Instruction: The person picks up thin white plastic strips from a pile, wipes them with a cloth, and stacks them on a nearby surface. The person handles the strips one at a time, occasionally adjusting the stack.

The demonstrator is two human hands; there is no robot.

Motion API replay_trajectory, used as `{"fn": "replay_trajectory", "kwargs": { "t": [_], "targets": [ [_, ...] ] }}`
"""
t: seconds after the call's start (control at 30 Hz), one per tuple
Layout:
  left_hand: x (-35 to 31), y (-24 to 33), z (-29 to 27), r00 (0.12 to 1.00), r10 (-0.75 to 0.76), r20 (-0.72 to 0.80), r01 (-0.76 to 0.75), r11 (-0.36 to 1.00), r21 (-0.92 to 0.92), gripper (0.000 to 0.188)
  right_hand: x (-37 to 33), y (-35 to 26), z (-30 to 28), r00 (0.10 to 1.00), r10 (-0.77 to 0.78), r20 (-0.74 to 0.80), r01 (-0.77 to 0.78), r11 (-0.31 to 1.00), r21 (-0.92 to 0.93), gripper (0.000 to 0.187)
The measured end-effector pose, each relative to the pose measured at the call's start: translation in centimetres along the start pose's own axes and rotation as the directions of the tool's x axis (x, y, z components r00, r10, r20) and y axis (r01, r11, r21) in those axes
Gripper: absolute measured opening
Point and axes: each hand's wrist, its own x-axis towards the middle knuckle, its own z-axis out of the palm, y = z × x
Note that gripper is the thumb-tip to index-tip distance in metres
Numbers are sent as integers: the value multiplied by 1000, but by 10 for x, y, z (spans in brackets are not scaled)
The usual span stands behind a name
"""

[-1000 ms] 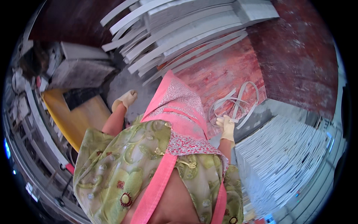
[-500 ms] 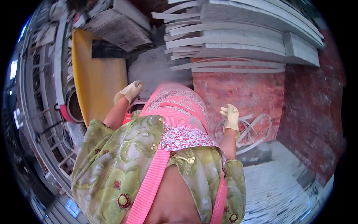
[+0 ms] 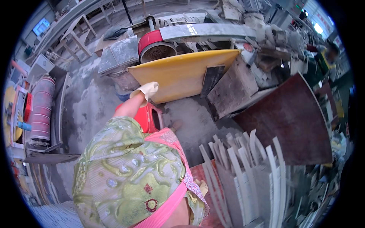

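My left hand (image 3: 148,90), in a cream rubber glove, hovers before the lower left part of a yellow curved board (image 3: 182,72) and above a red plastic stool (image 3: 141,118). Its fingers are curled together, and nothing shows in them. Low in the view, my right hand (image 3: 202,187) wears a matching glove and is partly covered by my clothing. Its visible fingers look loosely apart, with no object seen in them. Closest to it are a reddish board (image 3: 198,173) and a stack of long pale strips (image 3: 247,171), their ends fanning out.
A dark red-brown panel (image 3: 292,121) leans beyond the strips, near a grey block (image 3: 234,89). Behind the yellow board is a round open duct (image 3: 157,52) with a red rim. On the left stands a machine with a pink-red roller (image 3: 42,108). Grey dusty floor (image 3: 186,117) lies between.
My view has swung left, bringing the stool, duct and roller machine into sight. The strip stack has shifted to the lower right. My right hand is now mostly behind my clothing.
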Motion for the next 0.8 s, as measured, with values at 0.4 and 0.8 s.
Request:
{"fn": "replay_trajectory", "kwargs": {
  "t": [0.4, 0.8],
  "targets": [
    [143, 52, -62, 955, 240, 175, -221, 968, -120, 42, 33, -154, 180, 986, -42, -159, 12, 983, -183, 39],
    [180, 218, 126, 456, 419, 785, -295, 903, -311, 46, -92, -38, 165, 688, 269, -674, 132, 867, 481, 49]
  ]
}}
